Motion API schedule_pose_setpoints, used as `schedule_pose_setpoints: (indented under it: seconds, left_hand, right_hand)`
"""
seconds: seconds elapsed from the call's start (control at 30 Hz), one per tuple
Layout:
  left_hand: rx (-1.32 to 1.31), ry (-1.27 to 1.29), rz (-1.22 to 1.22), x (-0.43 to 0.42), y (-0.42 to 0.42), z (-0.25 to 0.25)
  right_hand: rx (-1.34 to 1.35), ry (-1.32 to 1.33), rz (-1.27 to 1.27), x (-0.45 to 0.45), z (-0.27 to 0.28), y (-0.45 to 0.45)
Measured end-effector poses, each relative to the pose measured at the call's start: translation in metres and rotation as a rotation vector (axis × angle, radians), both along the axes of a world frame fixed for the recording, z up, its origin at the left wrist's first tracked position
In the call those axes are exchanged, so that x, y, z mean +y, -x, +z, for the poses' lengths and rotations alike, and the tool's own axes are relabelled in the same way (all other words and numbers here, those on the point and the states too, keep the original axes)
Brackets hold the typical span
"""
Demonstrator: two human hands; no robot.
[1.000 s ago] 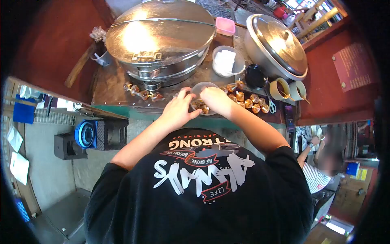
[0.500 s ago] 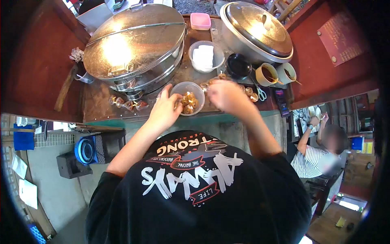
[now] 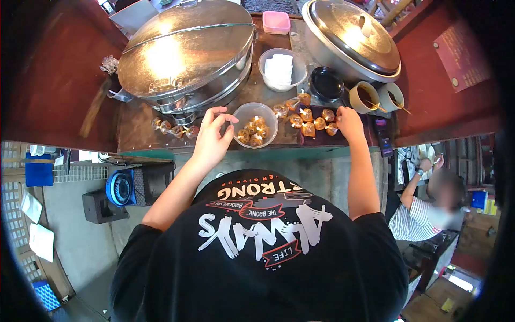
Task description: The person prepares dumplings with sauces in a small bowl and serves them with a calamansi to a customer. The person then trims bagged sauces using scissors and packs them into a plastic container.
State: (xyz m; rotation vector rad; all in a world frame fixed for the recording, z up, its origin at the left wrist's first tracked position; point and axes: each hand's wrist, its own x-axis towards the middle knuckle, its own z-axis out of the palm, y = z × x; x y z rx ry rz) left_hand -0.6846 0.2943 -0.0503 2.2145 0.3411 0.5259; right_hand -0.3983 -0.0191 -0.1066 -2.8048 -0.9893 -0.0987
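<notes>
My left hand (image 3: 214, 131) is beside a clear plastic bowl (image 3: 275, 131), its fingers apart and a fingertip by the left rim. Several small tied plastic bags of brown sauce (image 3: 256, 129) lie inside the bowl. On the counter to its right, more tied sauce bags (image 3: 307, 127) sit in a loose group. My right hand (image 3: 351, 124) is at the right end of that group, with its fingers drawn together close to the bags. Whatever the fingers hold, if anything, is hidden.
A large round lidded steel pot (image 3: 188, 48) stands left, another lidded pot (image 3: 348, 43) right. Between them are a tub with white contents (image 3: 268, 80) and a pink container (image 3: 276, 22). Cups of dark liquid (image 3: 365, 96) and a phone (image 3: 383, 137) are at right. Another person (image 3: 413, 217) sits beyond.
My right hand has moved right, from beside the bowl to the far end of the bag group, covering where the scissors lay. My left hand's fingers have lifted from inside the bowl's rim.
</notes>
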Motion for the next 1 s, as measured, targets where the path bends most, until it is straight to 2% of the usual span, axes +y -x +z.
schedule_pose_setpoints:
  seconds: [0.07,0.1,0.17,0.23,0.37,0.4,0.43,0.5,0.6,0.73,0.93,1.0]
  left_hand:
    - [0.013,0.033,0.007,0.000,0.001,-0.001]
    - [0.008,0.036,0.015,0.000,0.003,0.000]
    - [-0.002,0.043,0.036,0.001,0.005,0.003]
    - [-0.008,0.048,0.051,0.003,0.008,0.003]
    - [0.031,0.114,0.043,0.005,0.011,0.001]
    - [0.045,0.124,0.027,0.004,0.011,-0.001]
    - [0.058,0.134,0.010,0.003,0.011,-0.003]
    - [0.143,0.295,-0.021,0.003,0.007,-0.012]
    - [0.089,0.443,-0.089,0.001,0.005,-0.018]
    - [0.123,0.365,-0.089,0.002,0.005,-0.017]
    - [0.165,0.337,-0.090,0.006,0.006,-0.017]
    - [0.142,0.339,-0.095,0.006,0.007,-0.017]
  right_hand:
    - [-0.024,0.008,-0.048,-0.001,0.000,-0.005]
    - [0.009,-0.051,-0.077,0.003,0.026,0.010]
    - [0.102,-0.199,-0.120,0.012,0.067,0.034]
    - [0.271,-0.481,-0.091,0.031,0.101,0.063]
    - [0.653,-0.925,0.265,0.097,0.110,0.116]
    - [0.594,-0.748,0.379,0.113,0.098,0.118]
    - [0.689,-0.761,0.397,0.133,0.085,0.127]
    - [0.663,-0.729,0.340,0.168,0.051,0.139]
    - [0.524,-0.573,0.289,0.196,0.033,0.152]
    - [0.420,-0.503,0.200,0.208,0.031,0.163]
    - [0.416,-0.295,0.241,0.210,0.040,0.167]
    - [0.458,-0.252,0.296,0.212,0.028,0.162]
